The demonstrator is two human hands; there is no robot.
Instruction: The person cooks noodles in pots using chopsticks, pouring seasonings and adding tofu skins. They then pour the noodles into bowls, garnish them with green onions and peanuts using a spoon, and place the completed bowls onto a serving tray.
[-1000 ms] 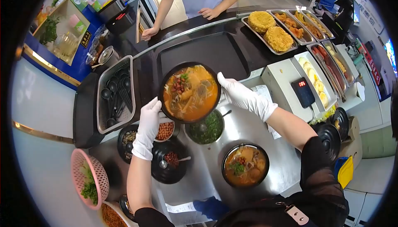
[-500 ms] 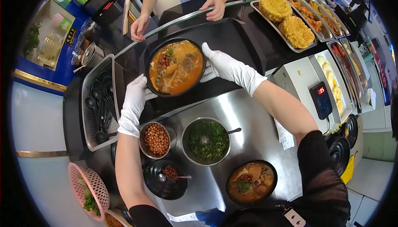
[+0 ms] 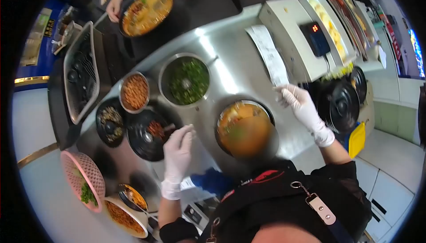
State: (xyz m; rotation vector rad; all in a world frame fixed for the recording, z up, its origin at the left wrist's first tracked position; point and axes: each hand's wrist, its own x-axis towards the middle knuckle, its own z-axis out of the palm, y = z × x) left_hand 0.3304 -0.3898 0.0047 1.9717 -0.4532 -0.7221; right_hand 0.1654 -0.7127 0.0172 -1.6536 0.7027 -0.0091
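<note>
My left hand (image 3: 178, 154), in a white glove, is raised beside a black lid (image 3: 144, 143) that carries peanuts (image 3: 156, 129) and a small spoon. Its fingers are loosely extended, with nothing visible in them. My right hand (image 3: 301, 108), gloved too, hovers right of a black bowl of soup (image 3: 239, 118). Its fingers are loosely bent near the lower end of a paper receipt (image 3: 268, 54); contact cannot be told. A blur covers part of the soup. Another bowl of soup (image 3: 148, 12) is at the far counter between another person's hands (image 3: 114, 7).
Metal bowls of chopped greens (image 3: 188, 81) and peanuts (image 3: 134, 93) stand on the steel counter (image 3: 230, 72). A tray of black ladles (image 3: 82, 76) is at left, a pink basket (image 3: 91, 172) lower left. A white box (image 3: 288, 34) and black lids (image 3: 339, 105) are at right.
My hands have let go of the soup bowl and drawn back toward my body. The other person's hands are now at that bowl. My view has shifted downward.
</note>
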